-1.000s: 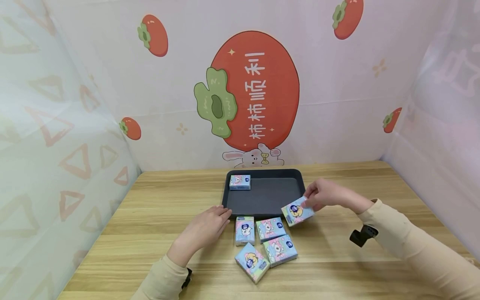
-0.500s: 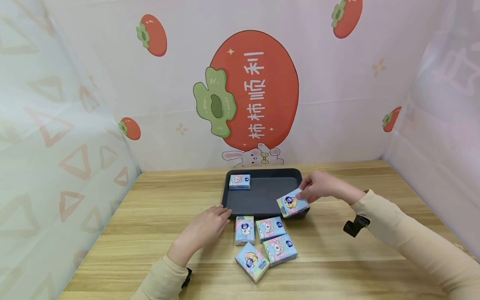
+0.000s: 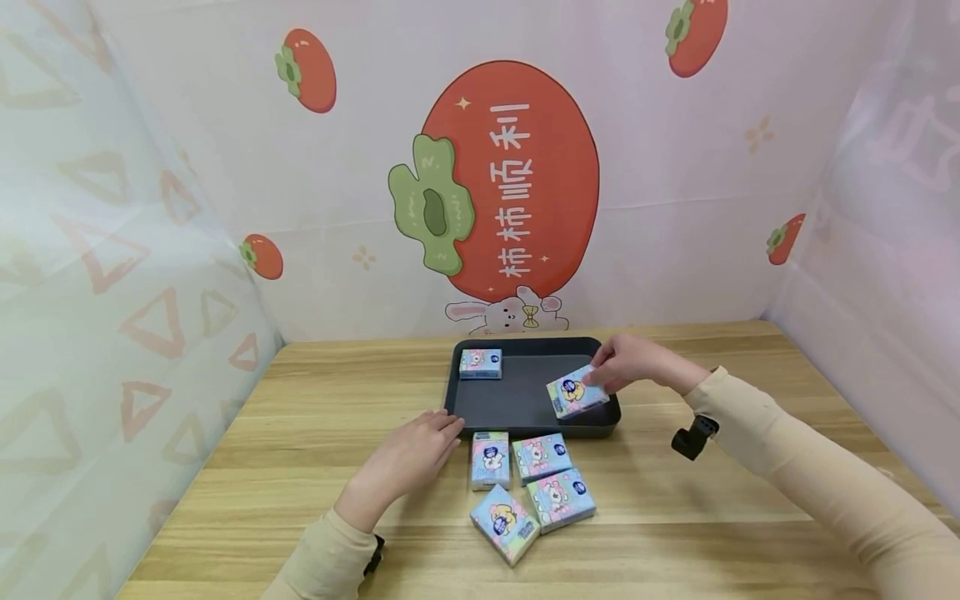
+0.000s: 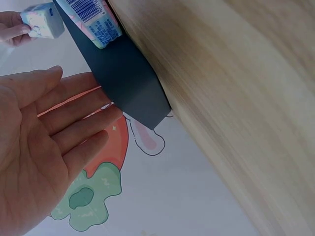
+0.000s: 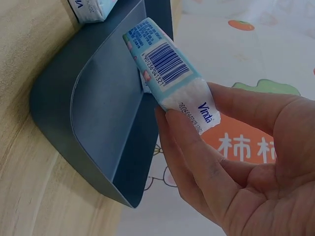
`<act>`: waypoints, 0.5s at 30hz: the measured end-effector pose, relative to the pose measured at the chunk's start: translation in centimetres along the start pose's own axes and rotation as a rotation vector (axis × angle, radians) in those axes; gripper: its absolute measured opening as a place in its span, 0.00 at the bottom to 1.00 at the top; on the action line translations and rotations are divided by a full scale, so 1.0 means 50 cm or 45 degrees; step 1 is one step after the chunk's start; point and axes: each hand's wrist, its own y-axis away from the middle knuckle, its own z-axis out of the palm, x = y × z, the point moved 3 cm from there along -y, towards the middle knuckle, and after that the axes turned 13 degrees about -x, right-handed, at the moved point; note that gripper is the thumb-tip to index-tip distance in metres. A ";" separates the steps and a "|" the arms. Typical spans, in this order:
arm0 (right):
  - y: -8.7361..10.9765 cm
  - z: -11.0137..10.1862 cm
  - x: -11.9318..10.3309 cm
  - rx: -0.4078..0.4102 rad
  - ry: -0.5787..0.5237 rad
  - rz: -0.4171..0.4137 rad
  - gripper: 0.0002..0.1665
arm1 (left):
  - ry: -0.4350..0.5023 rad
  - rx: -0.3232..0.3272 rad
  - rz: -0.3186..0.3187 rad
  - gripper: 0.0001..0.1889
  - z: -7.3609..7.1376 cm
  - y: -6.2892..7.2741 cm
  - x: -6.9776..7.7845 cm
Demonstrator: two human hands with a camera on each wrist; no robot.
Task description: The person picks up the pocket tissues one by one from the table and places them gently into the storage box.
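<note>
My right hand (image 3: 637,364) pinches a small blue tissue pack (image 3: 574,395) between thumb and fingers, over the right part of the dark grey tray (image 3: 517,406). In the right wrist view the held pack (image 5: 162,66) is tilted, its barcode side and white Vinda end showing. Fingers straight, my left hand (image 3: 411,454) has its fingertips right at the tray's front left corner; in the left wrist view its palm (image 4: 39,147) shows with nothing in it. Another tissue pack (image 3: 480,362) lies in the tray's back left corner.
In front of the tray, several tissue packs lie on the wooden table (image 3: 322,400): an upright-turned one (image 3: 490,463), two overlapping near the middle (image 3: 561,500), and a slanted one (image 3: 505,523). A printed persimmon curtain (image 3: 675,208) stands behind the table.
My right hand has moved left and away from me, carrying the tissue pack from the tray's front right corner to over its inside. The left hand has stayed in place.
</note>
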 end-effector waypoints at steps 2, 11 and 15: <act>-0.005 -0.002 -0.002 -0.001 -0.001 -0.001 0.28 | -0.002 -0.003 -0.005 0.17 -0.001 0.000 0.000; -0.033 -0.010 -0.002 0.025 -0.016 0.018 0.27 | -0.005 -0.020 -0.014 0.17 0.000 0.000 0.000; -0.042 -0.016 0.000 0.029 -0.044 0.024 0.26 | -0.003 -0.019 -0.011 0.18 0.001 0.000 0.001</act>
